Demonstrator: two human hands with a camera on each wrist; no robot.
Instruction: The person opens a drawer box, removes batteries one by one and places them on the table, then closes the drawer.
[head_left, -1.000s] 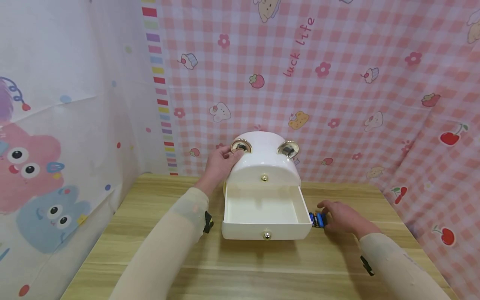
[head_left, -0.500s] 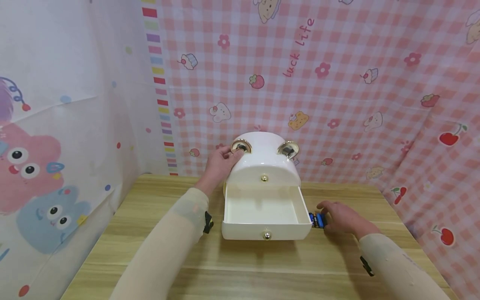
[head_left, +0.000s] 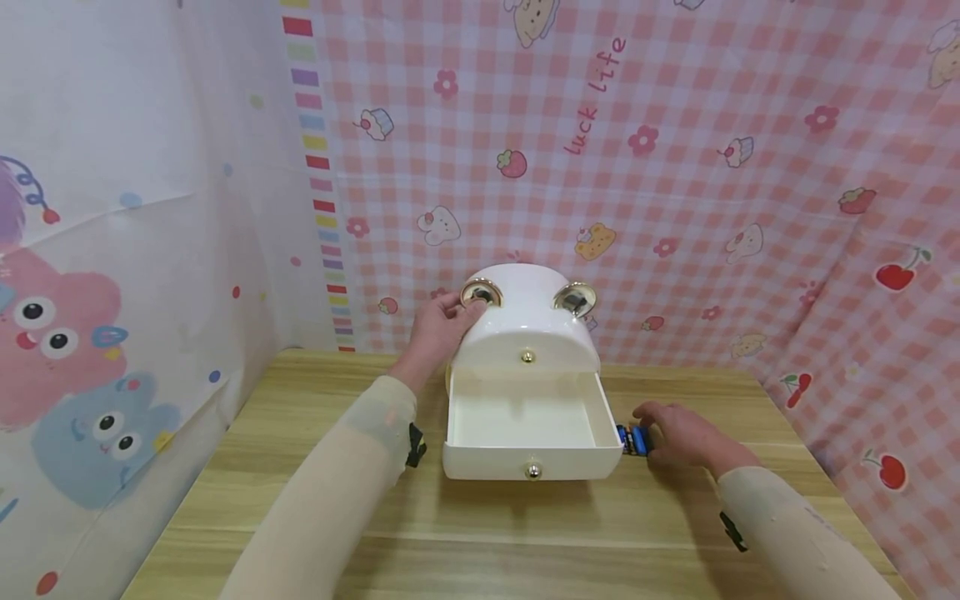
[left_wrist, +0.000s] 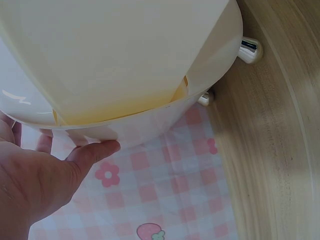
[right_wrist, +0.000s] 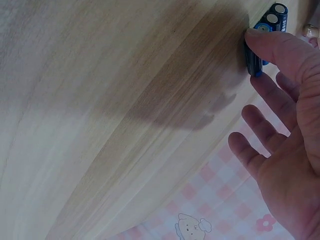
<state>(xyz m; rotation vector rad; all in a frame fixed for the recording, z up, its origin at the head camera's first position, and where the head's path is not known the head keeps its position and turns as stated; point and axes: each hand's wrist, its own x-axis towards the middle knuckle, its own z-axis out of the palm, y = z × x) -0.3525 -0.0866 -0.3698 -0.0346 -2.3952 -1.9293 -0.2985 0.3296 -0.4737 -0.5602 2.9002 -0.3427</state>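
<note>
In the head view a white drawer box [head_left: 525,292] with gold-rimmed frog eyes stands on the table, its lower drawer [head_left: 487,463] pulled out. My left hand [head_left: 438,329] holds the box's upper left side beside the left eye. In the left wrist view the thumb [left_wrist: 97,151] lies along the white side; other fingertips are partly hidden. Right of the drawer lie several blue batteries [head_left: 623,437]. My right hand [head_left: 688,437] pinches the outermost battery [right_wrist: 253,59] between thumb and index finger, its other fingers spread. Part of that battery is covered by the thumb.
The wooden table [head_left: 540,542] runs back to a pink checked cloth [head_left: 675,192] close behind the box. A white printed cloth [head_left: 150,250] hangs at the left. A small gold knob [head_left: 528,357] sits on the upper drawer front.
</note>
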